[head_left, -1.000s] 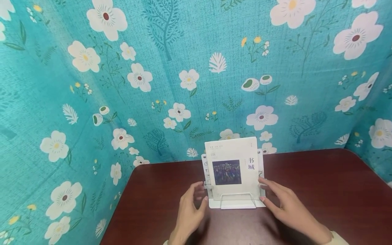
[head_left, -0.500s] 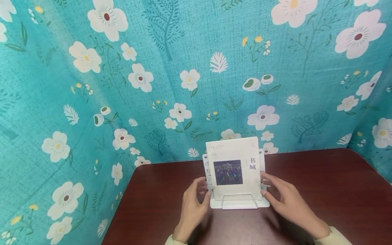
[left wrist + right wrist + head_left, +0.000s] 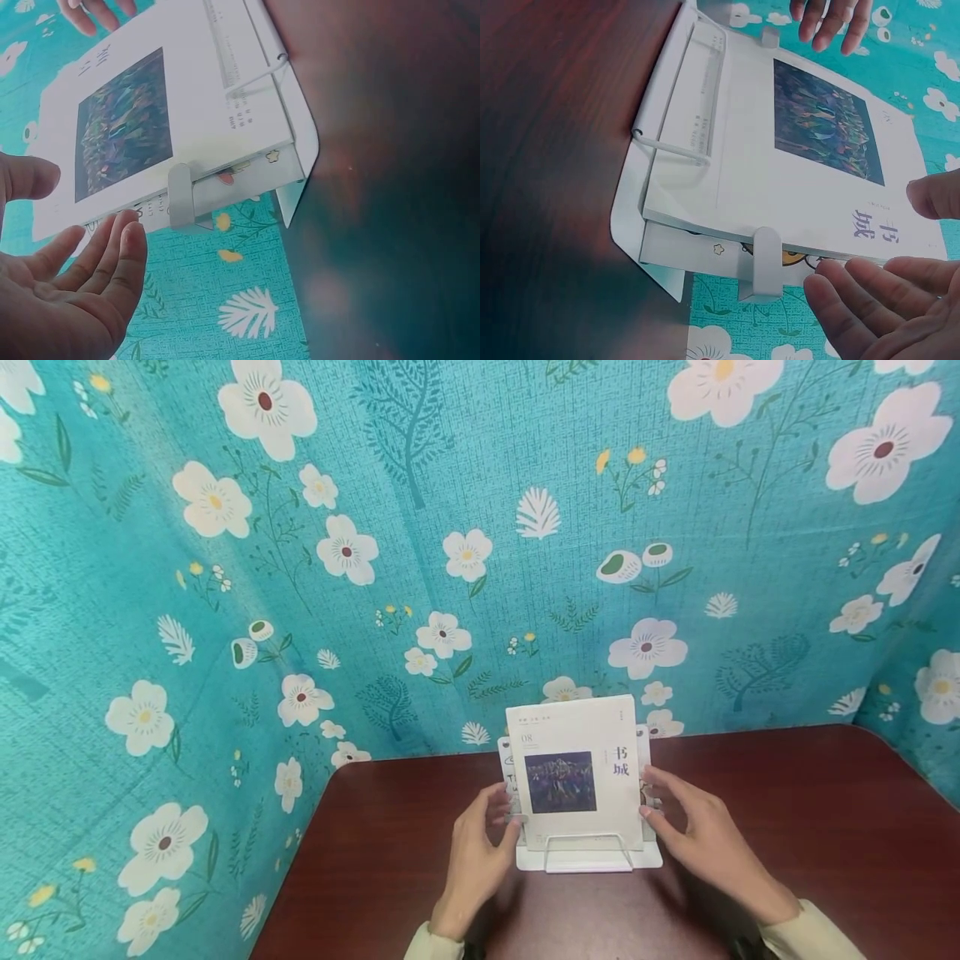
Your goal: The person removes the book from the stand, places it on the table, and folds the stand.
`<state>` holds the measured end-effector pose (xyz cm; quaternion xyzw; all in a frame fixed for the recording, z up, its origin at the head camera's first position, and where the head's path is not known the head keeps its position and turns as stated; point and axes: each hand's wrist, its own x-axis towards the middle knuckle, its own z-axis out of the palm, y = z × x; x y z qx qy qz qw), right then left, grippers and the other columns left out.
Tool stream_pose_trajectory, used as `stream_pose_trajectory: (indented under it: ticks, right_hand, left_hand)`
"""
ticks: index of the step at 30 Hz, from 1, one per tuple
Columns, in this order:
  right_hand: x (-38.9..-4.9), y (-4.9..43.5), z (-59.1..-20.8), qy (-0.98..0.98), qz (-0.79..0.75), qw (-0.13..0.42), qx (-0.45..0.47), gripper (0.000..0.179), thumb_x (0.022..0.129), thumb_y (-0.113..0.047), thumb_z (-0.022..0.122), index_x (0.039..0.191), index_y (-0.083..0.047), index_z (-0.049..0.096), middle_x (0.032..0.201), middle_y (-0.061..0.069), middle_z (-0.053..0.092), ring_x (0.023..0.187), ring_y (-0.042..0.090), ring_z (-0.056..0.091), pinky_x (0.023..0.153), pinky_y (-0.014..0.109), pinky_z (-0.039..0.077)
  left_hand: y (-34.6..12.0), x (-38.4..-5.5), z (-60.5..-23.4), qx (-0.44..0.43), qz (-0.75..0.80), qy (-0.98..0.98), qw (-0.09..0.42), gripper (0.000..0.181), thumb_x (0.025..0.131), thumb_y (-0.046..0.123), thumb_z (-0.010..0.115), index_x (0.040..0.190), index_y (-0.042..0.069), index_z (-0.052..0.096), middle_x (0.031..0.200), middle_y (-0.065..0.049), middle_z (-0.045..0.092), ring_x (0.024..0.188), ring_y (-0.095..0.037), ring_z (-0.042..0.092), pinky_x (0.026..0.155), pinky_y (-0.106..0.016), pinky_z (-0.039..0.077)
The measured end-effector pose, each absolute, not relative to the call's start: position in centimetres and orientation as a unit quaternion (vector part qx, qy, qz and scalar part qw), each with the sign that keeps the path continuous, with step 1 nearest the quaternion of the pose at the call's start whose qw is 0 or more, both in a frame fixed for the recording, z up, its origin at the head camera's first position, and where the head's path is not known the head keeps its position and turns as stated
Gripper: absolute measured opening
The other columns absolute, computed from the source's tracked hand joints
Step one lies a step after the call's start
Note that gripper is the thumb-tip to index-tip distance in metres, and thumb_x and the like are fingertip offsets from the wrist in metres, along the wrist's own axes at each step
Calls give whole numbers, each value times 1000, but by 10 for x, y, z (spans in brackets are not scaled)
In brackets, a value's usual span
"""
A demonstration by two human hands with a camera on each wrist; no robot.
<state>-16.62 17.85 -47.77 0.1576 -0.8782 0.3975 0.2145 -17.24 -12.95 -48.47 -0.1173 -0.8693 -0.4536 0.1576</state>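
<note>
A white book with a dark picture on its cover leans upright on a white book stand. A wire holder crosses its lower front. Small clips, the left clip and the right clip, overlap its side edges. My left hand is at the left edge, fingers loosely bent, thumb apart from them. On the opposite side, my right hand has its fingers near the edge and thumb in front. Neither hand visibly grips the book. Behind it, a white panel with printed drawings is mostly hidden.
The stand is on a dark red-brown table with rounded far corners. A teal floral cloth hangs behind the table and along its left and right sides.
Both hands have moved slightly upward along the book's sides, away from the clips they were beside. The book and stand keep their place on the table; the whole view has shifted slightly.
</note>
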Motion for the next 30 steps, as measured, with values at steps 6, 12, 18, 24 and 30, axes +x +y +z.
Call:
stream_pose_trajectory:
  ticks: [6, 12, 18, 24, 30]
  right_hand:
    - [-173, 178, -477, -876, 399, 219, 161, 55, 88, -2, 79, 139, 2, 60, 120, 20, 75, 99, 35, 75, 76, 39, 64]
    - [-178, 178, -475, -870, 415, 216, 156, 54, 89, -1, 78, 139, 2, 59, 120, 21, 75, 104, 36, 74, 79, 40, 63]
    - [-180, 179, -475, -866, 431, 207, 146, 52, 90, -1, 77, 139, 3, 59, 116, 19, 76, 104, 36, 73, 81, 33, 64]
    - [-181, 179, -474, -864, 444, 202, 129, 48, 91, -1, 76, 137, 3, 61, 114, 19, 77, 101, 35, 74, 81, 22, 61]
    - [-185, 176, -471, -866, 451, 185, 108, 45, 95, -5, 73, 138, 2, 61, 115, 19, 76, 102, 34, 73, 83, 42, 63]
  left_hand:
    - [-125, -176, -481, -124, -457, -868, 150, 49, 94, 9, 72, 141, 11, 58, 121, -8, 73, 109, -22, 74, 92, -36, 61]
    - [-121, -177, -479, -114, -453, -874, 130, 48, 97, 15, 71, 143, 13, 58, 124, -6, 73, 112, -19, 73, 96, -38, 60]
    - [-119, -179, -479, -110, -454, -875, 126, 47, 97, 16, 71, 143, 13, 58, 125, -6, 73, 112, -19, 73, 96, -37, 60]
    - [-118, -183, -480, -109, -458, -874, 120, 47, 97, 15, 70, 143, 13, 58, 124, -6, 73, 111, -19, 74, 95, -35, 60]
    - [-119, -187, -483, -97, -468, -871, 111, 47, 98, 16, 70, 143, 12, 58, 124, -6, 72, 111, -18, 74, 95, -31, 60]
